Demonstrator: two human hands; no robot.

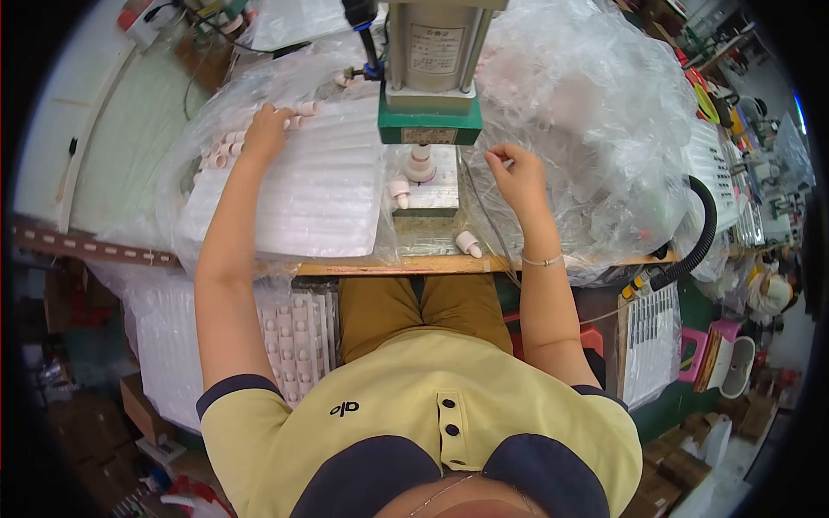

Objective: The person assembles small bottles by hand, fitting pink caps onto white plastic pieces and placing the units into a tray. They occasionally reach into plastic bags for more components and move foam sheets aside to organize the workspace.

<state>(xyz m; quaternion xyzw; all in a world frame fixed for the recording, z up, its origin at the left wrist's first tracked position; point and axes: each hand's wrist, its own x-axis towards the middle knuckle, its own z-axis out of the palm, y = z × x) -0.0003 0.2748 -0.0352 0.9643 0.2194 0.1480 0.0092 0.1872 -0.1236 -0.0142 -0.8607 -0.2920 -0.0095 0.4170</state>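
My left hand (pixel 268 135) reaches over a group of small pale pink plastic caps (pixel 235 138) on a white foam sheet (pixel 289 190); its fingers are bent down onto one, their tips partly hidden. My right hand (pixel 518 177) is raised just right of the press (pixel 429 121), thumb and forefinger drawn together, with nothing visible between them. Under the press head, a pale round holder (pixel 420 166) stands on a metal block. One pink cap with a white rounded tip (pixel 399 193) is at the block's left side. Another such cap (pixel 468 243) lies tilted near the table's front edge.
Crumpled clear plastic bags (pixel 587 129) cover the right of the table. A black corrugated hose (pixel 704 229) curves down at the right edge. Below the table, a tray of similar caps (pixel 294 345) stands left of my legs. A wooden strip (pixel 397 266) edges the table.
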